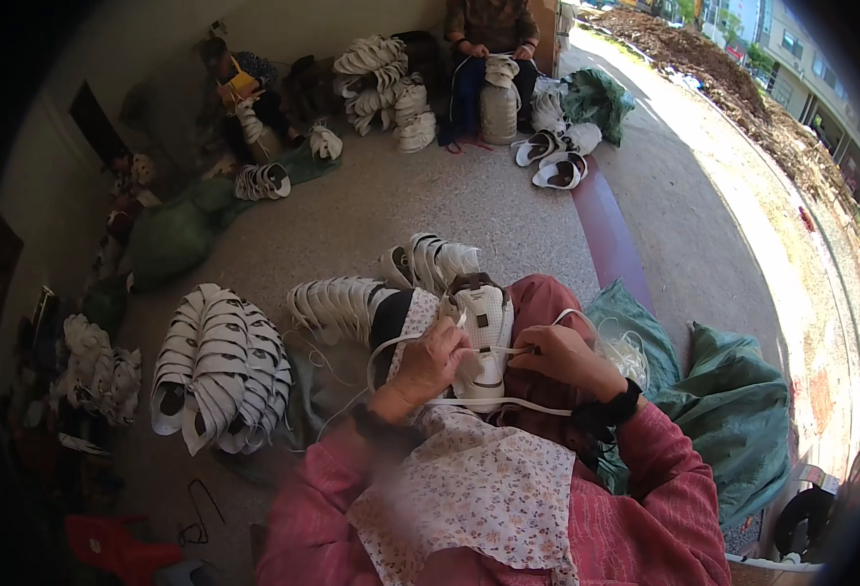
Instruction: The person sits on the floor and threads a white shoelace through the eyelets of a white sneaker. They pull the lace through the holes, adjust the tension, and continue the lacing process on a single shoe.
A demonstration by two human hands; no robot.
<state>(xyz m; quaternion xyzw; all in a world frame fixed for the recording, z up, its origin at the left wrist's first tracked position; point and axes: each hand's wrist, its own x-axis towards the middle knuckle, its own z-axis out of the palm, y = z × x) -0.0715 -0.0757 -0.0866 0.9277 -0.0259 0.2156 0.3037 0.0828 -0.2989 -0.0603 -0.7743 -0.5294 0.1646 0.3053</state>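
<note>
A white shoe upper (485, 332) rests on my lap, over a floral apron (469, 488). My left hand (430, 363) grips the shoe's left side, fingers curled against it. My right hand (559, 356) is closed on a white cord (508, 402) at the shoe's right edge. The cord loops out past both wrists and across my lap. Both sleeves are dark pink.
Stacks of white shoe uppers lie left of my knees (220, 366) and ahead (342, 303). A green sack (733, 410) sits at my right. Two seated people work at the far wall (245, 93), (489, 39), with more shoe piles (381, 88) between them. A red stool (118, 547) is at lower left.
</note>
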